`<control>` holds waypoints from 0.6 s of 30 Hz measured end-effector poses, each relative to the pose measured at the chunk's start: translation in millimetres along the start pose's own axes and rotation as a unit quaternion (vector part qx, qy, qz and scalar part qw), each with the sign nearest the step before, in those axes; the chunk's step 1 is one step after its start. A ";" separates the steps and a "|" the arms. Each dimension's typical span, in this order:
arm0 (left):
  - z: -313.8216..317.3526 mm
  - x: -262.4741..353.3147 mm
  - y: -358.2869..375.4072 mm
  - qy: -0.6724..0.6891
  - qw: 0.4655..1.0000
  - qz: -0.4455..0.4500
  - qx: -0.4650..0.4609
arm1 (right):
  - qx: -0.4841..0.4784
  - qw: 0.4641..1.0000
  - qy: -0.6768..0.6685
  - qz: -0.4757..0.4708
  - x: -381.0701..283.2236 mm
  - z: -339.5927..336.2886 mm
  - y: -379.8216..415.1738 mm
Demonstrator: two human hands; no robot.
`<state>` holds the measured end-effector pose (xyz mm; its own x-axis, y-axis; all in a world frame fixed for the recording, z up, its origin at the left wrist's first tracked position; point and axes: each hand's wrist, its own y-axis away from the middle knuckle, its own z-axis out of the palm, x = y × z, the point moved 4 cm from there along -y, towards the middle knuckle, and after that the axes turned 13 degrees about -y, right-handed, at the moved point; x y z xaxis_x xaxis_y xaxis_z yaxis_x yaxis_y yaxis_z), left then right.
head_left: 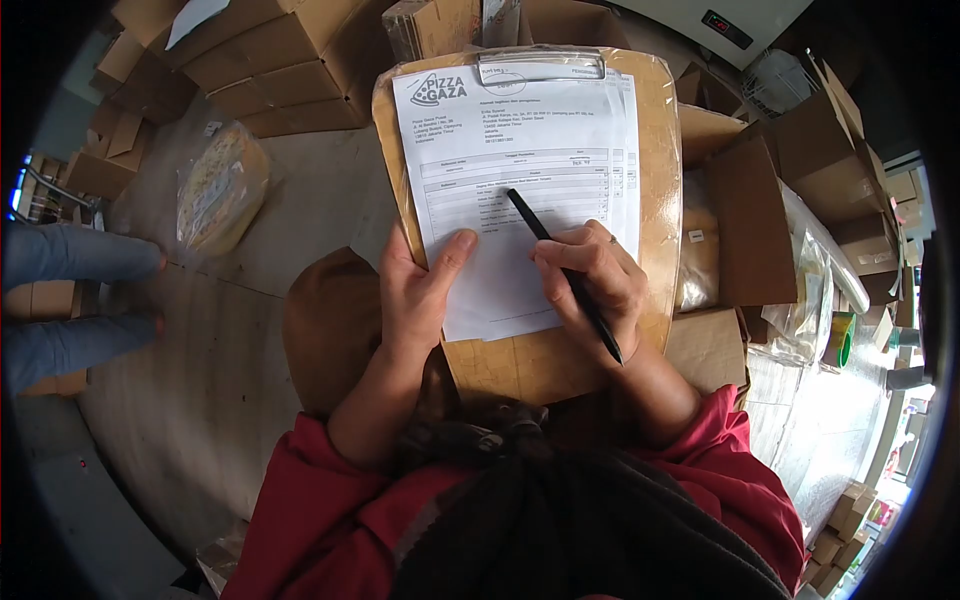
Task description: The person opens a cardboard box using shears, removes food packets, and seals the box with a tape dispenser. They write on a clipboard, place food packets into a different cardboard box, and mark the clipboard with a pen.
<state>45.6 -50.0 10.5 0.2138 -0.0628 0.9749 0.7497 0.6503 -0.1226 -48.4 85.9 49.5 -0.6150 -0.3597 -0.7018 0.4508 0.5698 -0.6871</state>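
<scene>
A wooden clipboard with a metal clip along its top edge lies over my lap. Printed sheets with a "Pizza Gaza" heading are held under the clip. My left hand grips the clipboard's left edge, its thumb resting on the paper. In my right hand is a black pen, pinched between thumb and fingers. One end of the pen lies over the printed rows near the sheet's middle, and the pointed end extends back toward my wrist.
Cardboard boxes are stacked at the upper left, and open boxes stand at the right. A plastic-wrapped package lies on the floor. Another person's legs reach in from the left. A white appliance is at the top.
</scene>
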 end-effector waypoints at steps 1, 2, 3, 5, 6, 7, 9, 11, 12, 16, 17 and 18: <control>-0.1 -0.2 0.1 -0.002 1.000 -0.003 -0.001 | -0.003 1.000 0.008 -0.005 -0.1 0.1 0.1; 0.0 -0.5 0.2 -0.005 1.000 -0.005 -0.001 | -0.002 1.000 0.009 -0.005 0.3 0.0 0.5; 0.3 -0.5 0.5 -0.005 1.000 -0.005 -0.002 | -0.001 1.000 0.011 -0.005 0.7 0.1 0.8; 0.4 -1.4 1.5 0.010 1.000 -0.012 0.002 | 0.001 1.000 0.013 -0.006 0.4 0.3 0.7; 0.4 -1.5 1.7 0.010 1.000 -0.011 0.001 | 0.002 1.000 0.014 -0.007 -0.4 0.4 0.3; 0.1 -1.7 1.6 0.010 1.000 -0.012 0.000 | 0.003 1.000 0.015 -0.008 -1.1 0.2 -0.3; 0.2 -1.7 1.4 0.009 1.000 -0.013 -0.002 | -0.005 1.000 0.017 -0.014 -2.7 -0.2 -1.5; 0.8 -1.3 0.7 0.007 1.000 -0.012 0.002 | -0.011 1.000 0.021 -0.018 -2.2 -1.1 0.0; 1.7 -0.5 0.5 0.008 1.000 -0.012 -0.002 | 0.044 0.997 -0.018 -0.054 -2.3 -6.8 3.5; 1.1 2.1 -0.2 0.003 1.000 0.007 -0.001 | 0.136 0.982 0.056 -0.119 -12.7 -42.0 -0.5; -0.1 1.9 -0.8 0.006 1.000 0.004 0.002 | 0.166 0.973 0.091 -0.133 -15.5 -51.3 -6.0; 0.2 2.5 -1.2 0.008 1.000 0.004 -0.003 | 0.178 0.972 0.100 -0.115 -15.9 -58.9 -12.2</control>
<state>45.0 -50.8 13.1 0.2302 -0.0688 0.9707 0.7512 0.6467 -0.1323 -82.3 128.1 80.1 -0.8230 -0.2764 -0.4962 0.4605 0.1867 -0.8678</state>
